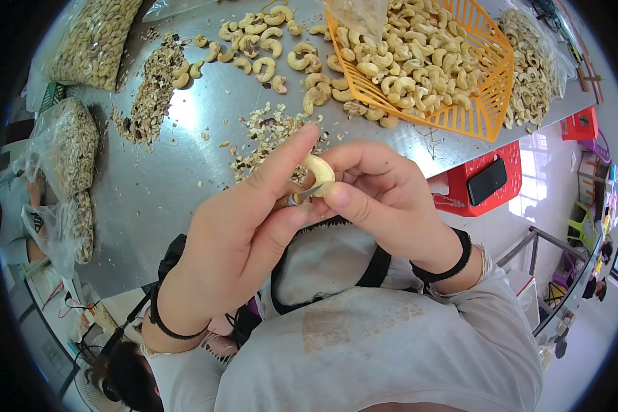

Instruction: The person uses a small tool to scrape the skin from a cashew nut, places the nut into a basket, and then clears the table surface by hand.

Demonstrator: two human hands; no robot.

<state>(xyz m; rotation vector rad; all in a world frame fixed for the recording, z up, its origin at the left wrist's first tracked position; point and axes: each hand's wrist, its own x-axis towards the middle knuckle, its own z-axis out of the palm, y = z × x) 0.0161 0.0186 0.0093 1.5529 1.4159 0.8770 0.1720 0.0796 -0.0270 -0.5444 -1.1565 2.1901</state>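
Over the near edge of the metal table, my two hands meet around a pale cashew nut [318,170]. My right hand [384,196] pinches the cashew between thumb and fingers. In my left hand [244,209], a small knife [302,196] is gripped by thumb and fingers, its short blade against the nut's inner curve; most of the handle is hidden. The left index finger reaches up along the nut's outer side. Just beyond the hands lies a pile of peeled skin and crumbs [271,134]. Loose cashews [262,65] are scattered farther back.
An orange plastic basket [491,113] heaped with cashews stands at the back right, beside a bag of nut pieces [532,75]. Bags of cashews [93,41] and fragments [75,147] line the left. A phone [487,182] rests on a red stool [453,199].
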